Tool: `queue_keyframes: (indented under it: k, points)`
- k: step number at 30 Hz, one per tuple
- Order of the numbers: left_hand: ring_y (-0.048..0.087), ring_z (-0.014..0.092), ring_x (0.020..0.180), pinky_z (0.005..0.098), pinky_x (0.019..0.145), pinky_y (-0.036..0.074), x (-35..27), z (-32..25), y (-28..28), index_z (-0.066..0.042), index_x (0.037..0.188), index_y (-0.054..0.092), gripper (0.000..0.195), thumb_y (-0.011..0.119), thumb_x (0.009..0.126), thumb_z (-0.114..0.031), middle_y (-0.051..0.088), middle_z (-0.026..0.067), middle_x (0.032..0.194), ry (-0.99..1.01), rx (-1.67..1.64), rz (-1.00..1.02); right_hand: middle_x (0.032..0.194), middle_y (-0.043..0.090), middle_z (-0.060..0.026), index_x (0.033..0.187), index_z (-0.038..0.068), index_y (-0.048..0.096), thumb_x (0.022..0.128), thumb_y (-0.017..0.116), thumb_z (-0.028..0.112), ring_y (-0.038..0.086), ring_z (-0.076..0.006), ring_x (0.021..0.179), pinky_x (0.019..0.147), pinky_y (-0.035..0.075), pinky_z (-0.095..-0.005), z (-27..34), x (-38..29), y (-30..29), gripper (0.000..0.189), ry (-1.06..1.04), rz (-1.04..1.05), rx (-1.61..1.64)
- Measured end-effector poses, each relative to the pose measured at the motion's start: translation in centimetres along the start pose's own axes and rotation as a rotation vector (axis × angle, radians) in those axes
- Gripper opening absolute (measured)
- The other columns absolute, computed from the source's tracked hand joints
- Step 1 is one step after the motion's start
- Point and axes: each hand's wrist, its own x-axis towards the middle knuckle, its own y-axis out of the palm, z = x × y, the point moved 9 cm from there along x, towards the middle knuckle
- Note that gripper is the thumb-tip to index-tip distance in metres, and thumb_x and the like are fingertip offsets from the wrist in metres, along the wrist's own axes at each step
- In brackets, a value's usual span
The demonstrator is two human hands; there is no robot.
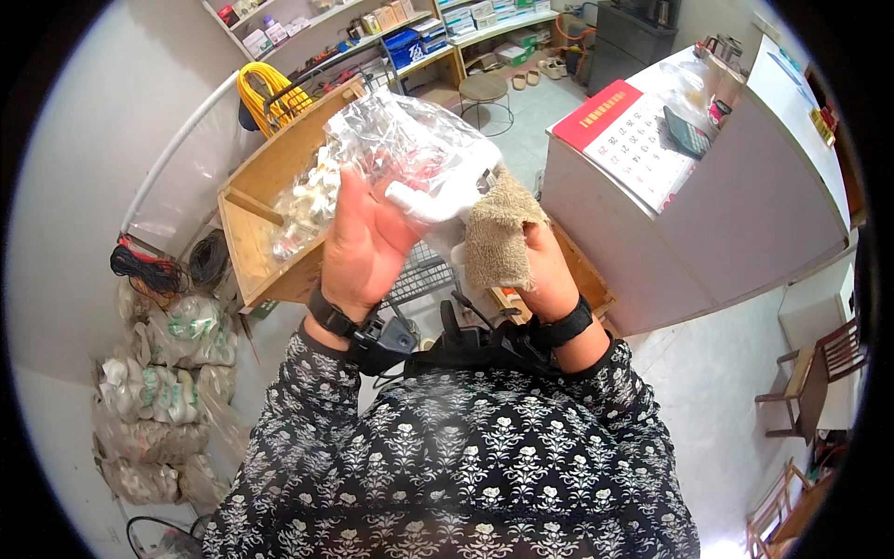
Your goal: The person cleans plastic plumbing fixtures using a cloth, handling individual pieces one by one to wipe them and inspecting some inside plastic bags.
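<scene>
A clear plastic bag with white plastic pipe fittings in it is held up before me. My left hand supports the bag from its left side, palm up, with its fingers partly hidden behind the plastic. My right hand grips a tan terry cloth, which lies against the right side of the bag. One white elbow-like fitting shows at the bag's lower part. Behind my left hand, a wooden box holds many small white fittings and clear packets.
A white counter at right carries a calendar and a calculator. Bagged fittings are stacked at left. A round stool and stocked shelves stand beyond. A wire basket is below my hands; a wooden chair stands far right.
</scene>
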Motion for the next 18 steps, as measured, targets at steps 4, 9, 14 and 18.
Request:
queue_keyframes:
  k: [4,9,14,18]
  points:
    - [0.042,0.022,0.117,0.0351,0.098,0.035,-0.8,2.1,-0.2,-0.003,0.134,0.025,0.050,0.047,0.092,-0.017,0.036,0.0130,0.134,0.029,0.316,-0.037,0.106,0.057,-0.0061,0.115,0.001,0.049,0.083,0.058,0.008,0.055,-0.0139,0.095,0.080,0.047,-0.0279,0.4,-0.1,-0.6,0.035,-0.112,0.037,-0.232]
    - [0.044,0.023,0.114,0.0372,0.092,0.038,-0.9,2.8,-0.3,-0.002,0.132,0.029,0.045,0.044,0.093,-0.020,0.039,0.0138,0.132,-0.026,0.039,-0.098,0.103,0.059,-0.0040,0.110,0.001,0.053,0.080,0.058,0.005,0.056,-0.0120,0.091,0.080,0.046,-0.0263,1.7,-0.5,-1.3,0.031,-0.161,-0.019,-0.362]
    - [0.047,0.024,0.111,0.0393,0.091,0.040,-1.4,2.8,-1.8,0.000,0.126,0.037,0.038,0.043,0.093,-0.018,0.047,0.0139,0.123,-0.015,-0.033,-0.129,0.107,0.056,-0.0060,0.117,-0.001,0.048,0.086,0.053,0.008,0.055,-0.0141,0.095,0.082,0.046,-0.0294,0.8,-0.9,-3.5,0.032,-0.138,-0.063,-0.155]
    - [0.042,0.027,0.118,0.0432,0.094,0.040,-1.6,1.3,-1.4,-0.006,0.134,0.027,0.049,0.047,0.090,-0.009,0.041,0.0153,0.130,-0.016,0.124,-0.115,0.108,0.053,-0.0092,0.118,0.000,0.045,0.090,0.049,0.015,0.054,-0.0158,0.095,0.082,0.047,-0.0310,1.9,-0.8,-6.3,0.033,-0.185,-0.219,0.238]
